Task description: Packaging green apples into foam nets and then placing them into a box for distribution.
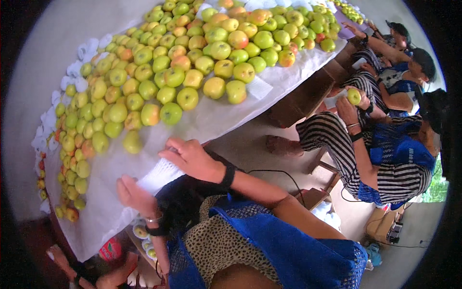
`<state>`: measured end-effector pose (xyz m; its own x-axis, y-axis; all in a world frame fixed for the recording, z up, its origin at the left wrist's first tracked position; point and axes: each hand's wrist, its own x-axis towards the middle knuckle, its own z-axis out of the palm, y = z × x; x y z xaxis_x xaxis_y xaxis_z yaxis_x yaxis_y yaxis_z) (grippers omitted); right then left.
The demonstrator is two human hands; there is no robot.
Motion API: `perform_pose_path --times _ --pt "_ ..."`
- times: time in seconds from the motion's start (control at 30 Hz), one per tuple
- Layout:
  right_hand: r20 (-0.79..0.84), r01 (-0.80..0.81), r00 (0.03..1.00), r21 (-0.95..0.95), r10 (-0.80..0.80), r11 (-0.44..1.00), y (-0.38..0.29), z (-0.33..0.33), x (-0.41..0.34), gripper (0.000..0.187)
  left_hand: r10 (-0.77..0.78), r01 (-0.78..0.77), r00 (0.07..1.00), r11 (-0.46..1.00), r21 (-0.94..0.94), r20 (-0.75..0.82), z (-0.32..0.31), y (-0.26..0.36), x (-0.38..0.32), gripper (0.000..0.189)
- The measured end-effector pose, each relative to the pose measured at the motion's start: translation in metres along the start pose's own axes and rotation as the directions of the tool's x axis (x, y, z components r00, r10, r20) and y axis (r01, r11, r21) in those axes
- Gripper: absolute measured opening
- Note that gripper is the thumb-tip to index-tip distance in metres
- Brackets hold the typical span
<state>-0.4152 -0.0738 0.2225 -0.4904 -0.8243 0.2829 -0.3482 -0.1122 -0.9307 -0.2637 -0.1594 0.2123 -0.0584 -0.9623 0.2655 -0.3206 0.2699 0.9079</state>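
My left hand (pixel 139 195) and my right hand (pixel 186 159) both grip a white foam net sleeve (pixel 160 176), which is stretched between them. It hangs over the near edge of a table spread with a pale sheet (pixel 119 188). No apple shows inside the sleeve, though my fingers hide its ends. Beyond my hands lies a broad heap of green-yellow apples (pixel 148 72), some blushed red. The closest one, a yellow-green apple (pixel 132 142), rests just past my hands. Another foam net sleeve (pixel 259 87) lies flat by the heap's near edge.
White foam nets (pixel 74 77) line the far side of the heap. At right, a seated co-worker holds an apple (pixel 353 96); others sit beyond. Below the table at left are net-wrapped apples (pixel 140 232) in a box, and another person's hand (pixel 57 254). A black cable (pixel 285 172) crosses the floor.
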Motion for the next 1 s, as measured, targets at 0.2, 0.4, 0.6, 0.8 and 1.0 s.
perform_pose_path --times 0.2,0.4,0.6,0.8,1.0 --pt "0.110 0.004 0.994 0.036 -0.007 0.999 0.002 0.005 -0.003 0.022 -0.104 0.091 0.993 0.978 -0.188 -0.061 0.008 -0.012 -0.012 0.032" --pt "-0.005 -0.156 0.984 0.438 0.176 0.885 0.007 0.019 -0.006 0.035 0.185 -0.192 0.973 0.981 -0.040 -0.138 -0.001 -0.028 0.013 0.030" --pt "0.021 -0.085 0.996 0.095 0.083 0.992 0.007 0.045 -0.012 0.033 0.365 -0.267 0.920 0.851 0.451 -0.144 -0.018 -0.060 0.001 0.021" --pt "-0.008 -0.113 0.993 0.118 0.115 0.987 0.028 0.043 -0.001 0.011 0.110 -0.124 0.990 0.976 -0.177 -0.087 -0.010 -0.014 -0.012 0.028" --pt "-0.018 0.006 1.000 -0.170 -0.009 0.986 0.018 0.032 -0.001 0.009 -0.093 0.067 0.994 0.932 -0.355 -0.057 -0.007 -0.017 -0.013 0.033"
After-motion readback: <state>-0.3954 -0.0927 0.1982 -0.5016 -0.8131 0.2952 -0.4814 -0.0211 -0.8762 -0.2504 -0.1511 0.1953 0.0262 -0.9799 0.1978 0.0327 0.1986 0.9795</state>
